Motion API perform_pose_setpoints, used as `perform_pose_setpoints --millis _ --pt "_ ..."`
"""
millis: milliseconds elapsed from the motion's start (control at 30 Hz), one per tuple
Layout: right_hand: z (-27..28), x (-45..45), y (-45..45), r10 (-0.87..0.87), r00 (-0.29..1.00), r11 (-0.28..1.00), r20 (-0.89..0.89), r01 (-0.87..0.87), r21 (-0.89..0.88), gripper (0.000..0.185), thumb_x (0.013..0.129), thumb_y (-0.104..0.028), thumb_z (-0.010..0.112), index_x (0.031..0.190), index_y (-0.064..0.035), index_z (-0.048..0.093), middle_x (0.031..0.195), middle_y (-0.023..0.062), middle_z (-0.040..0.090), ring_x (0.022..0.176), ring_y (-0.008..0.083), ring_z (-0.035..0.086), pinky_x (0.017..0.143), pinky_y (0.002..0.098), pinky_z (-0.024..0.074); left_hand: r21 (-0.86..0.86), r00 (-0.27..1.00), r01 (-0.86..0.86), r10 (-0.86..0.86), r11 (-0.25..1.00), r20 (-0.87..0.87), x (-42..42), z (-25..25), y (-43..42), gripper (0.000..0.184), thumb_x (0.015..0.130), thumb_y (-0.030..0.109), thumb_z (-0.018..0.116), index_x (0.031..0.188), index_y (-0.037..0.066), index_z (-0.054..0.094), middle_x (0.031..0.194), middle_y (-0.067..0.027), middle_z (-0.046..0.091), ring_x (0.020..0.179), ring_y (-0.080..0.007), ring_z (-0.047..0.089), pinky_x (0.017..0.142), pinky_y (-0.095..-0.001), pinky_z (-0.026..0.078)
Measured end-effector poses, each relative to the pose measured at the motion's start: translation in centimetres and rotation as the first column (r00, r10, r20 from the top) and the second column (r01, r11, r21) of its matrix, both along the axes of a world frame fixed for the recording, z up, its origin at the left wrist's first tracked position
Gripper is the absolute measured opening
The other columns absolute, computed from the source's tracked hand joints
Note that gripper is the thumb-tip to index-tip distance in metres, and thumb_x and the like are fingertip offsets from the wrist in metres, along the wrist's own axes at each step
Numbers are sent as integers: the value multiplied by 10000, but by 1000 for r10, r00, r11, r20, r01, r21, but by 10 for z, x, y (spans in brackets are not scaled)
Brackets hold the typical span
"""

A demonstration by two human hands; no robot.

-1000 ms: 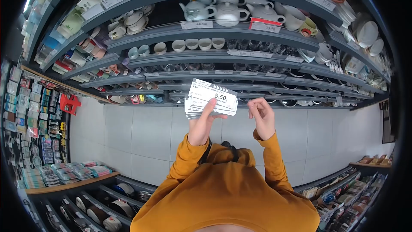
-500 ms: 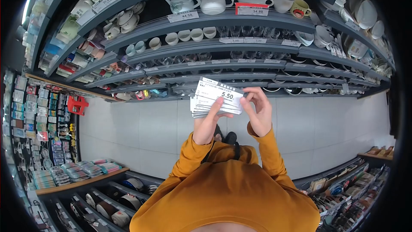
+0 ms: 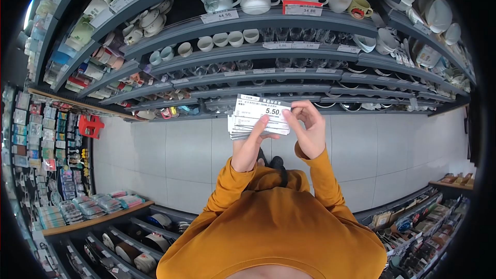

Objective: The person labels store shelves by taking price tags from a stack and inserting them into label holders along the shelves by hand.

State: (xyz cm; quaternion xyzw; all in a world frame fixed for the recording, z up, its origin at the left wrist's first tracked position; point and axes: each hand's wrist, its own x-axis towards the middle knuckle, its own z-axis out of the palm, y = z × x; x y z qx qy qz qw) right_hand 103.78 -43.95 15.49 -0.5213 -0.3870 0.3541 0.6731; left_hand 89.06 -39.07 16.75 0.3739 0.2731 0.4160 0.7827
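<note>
A stack of white price cards [image 3: 258,122] is in front of my chest, the top one reading 5.50. My left hand [image 3: 250,144] is closed on the stack's lower left part, thumb on top and fingers beneath. At the right edge of the cards, my right hand [image 3: 309,128] has its thumb and index finger pinched at the upper right corner of the top card. Its other fingers are curled.
Ahead stand dark shelves [image 3: 206,78] with teapots [image 3: 258,0], white bowls [image 3: 220,40], glasses and price labels. A red plastic stool [image 3: 90,126] is at the left, beside hanging packets. More racks [image 3: 413,227] stand at the lower right, above a tiled floor [image 3: 188,150].
My right hand has moved left from apart to the cards' right edge and closed on the top card's corner. The view has shifted, and the cards appear slightly further right.
</note>
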Motion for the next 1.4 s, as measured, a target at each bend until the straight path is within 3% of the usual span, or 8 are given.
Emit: perform_pose_setpoints --millis 433,733,1400 --pt "-5 -3 -3 4 1000 998 -26 -6 -60 176 858 -59 681 995 2 588 744 -10 589 666 30 530 576 178 390 -79 1000 -3 3 997 1 -4 -9 3 254 938 91 570 1179 18 539 1064 -100 641 896 -202 650 657 -322 538" --pt "-1 -4 -1 23 1000 997 -15 -24 -69 168 865 -71 675 993 1 593 734 -22 587 657 21 528 564 171 374 -129 999 17 -10 992 49 -14 -13 3 270 924 78 569 1184 14 535 1083 -111 640 912 -205 645 677 -334 532" --pt "4 6 -14 -13 1000 998 -5 13 -54 161 865 -83 677 984 -3 604 728 -27 584 645 14 508 565 169 370 -60 1000 12 -11 998 14 -4 1 -3 255 937 90 565 1180 15 533 1072 -113 642 902 -198 649 669 -319 533"
